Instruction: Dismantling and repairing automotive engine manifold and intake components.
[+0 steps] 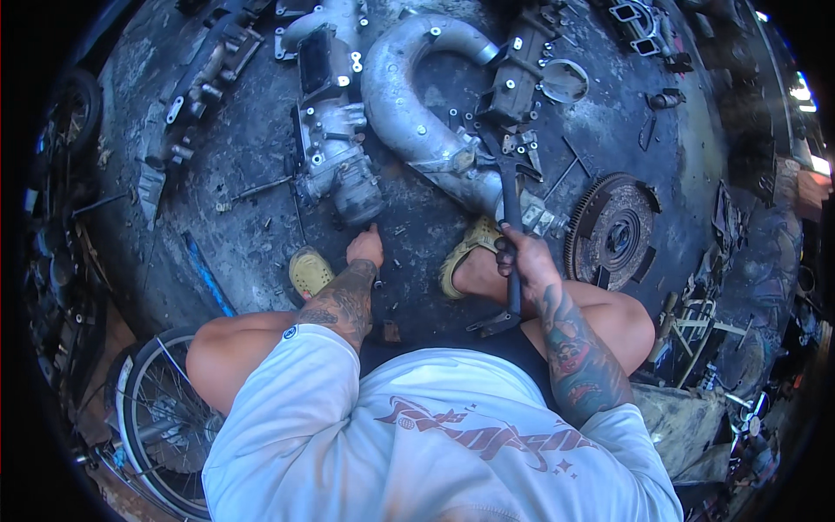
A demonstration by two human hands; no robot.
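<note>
My right hand (527, 257) is wrapped round the dark handle of a hammer (511, 198). The hammer's head points away from me, beside the lower end of a big curved metal pipe (388, 87). Low near the floor, my left hand (365, 248) has its index finger pointing forward and the other fingers curled. Whatever they may hold is hidden. Just beyond that fingertip lies a cast metal engine part (358, 193) with a round cylindrical end. Loose nuts and small bolts are scattered between my feet and the pipe.
A toothed flywheel (611, 230) lies by my right knee. Further off are a dark rectangular housing (513, 83), a round ring-shaped part (564, 81) and a long manifold (204, 83). A bicycle wheel (165, 418) stands at my left; clutter lines the right side.
</note>
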